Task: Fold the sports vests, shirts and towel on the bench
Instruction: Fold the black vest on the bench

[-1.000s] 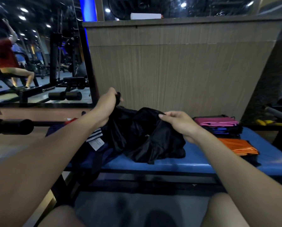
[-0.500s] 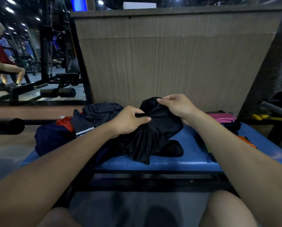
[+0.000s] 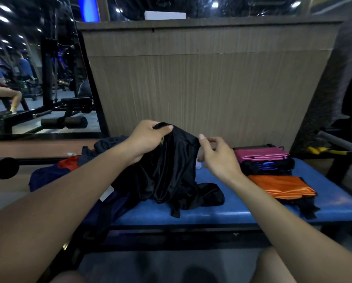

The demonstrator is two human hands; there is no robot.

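Garment point(image 3: 171, 176) at frame centre on bench point(image 3: 222, 215), unfolded heap point(image 3: 85, 160) left, folded stack point(image 3: 265, 162) right, counter point(image 3: 207, 82) behind.

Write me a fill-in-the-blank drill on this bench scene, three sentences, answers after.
1. Both hands lift a ____ garment, left hand and right hand gripping its top edge.
2. The bench padding is ____.
3. The folded orange garment lies nearer the camera than the folded ____ one.

Answers: black; blue; pink

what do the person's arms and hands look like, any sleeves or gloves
Both arms are bare as far as the view shows, with no sleeves in sight. The left hand and right hand wear no gloves, and no watch, bracelet or ring shows. The fingernails are short.
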